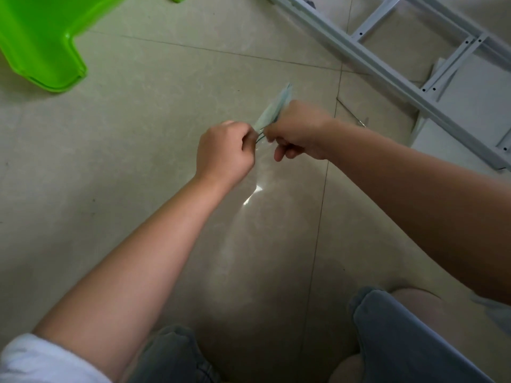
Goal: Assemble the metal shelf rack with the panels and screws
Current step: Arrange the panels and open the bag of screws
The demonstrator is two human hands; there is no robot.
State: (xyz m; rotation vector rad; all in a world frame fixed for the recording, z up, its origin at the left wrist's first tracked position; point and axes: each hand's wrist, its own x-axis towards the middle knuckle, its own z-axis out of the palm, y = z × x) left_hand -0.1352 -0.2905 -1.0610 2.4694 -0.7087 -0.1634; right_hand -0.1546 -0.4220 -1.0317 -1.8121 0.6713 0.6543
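A person crouched over a pale tiled floor (154, 111) pinches a small clear plastic bag (272, 111) between both hands, held up in the air in front of the knees. The left hand (224, 153) has thumb and forefinger closed on the near edge of the bag; the right hand (298, 131) is clenched round its other side, with the pale top of the bag sticking up past the knuckles. The two grips meet almost knuckle to knuckle, pulling against each other, which reads as an attempt to tear or pull the packet open. It probably holds the rack's screws, though what is inside cannot be made out. Neither grip is open; each is shut on the bag and on nothing else.

The rack itself waits well apart, at upper right: a light grey metal ladder-shaped frame (392, 64) with drilled cross rails lies flat on the floor, partly over white flat panels (470, 106). A thin metal rod-like tool (351, 111) lies on the tiles between the hands and the frame; its kind is unclear. A bright green plastic stool (41, 42) stands at upper left. No screw is yet seen fitted, so the assembly appears to be at an early, unpacking stage.
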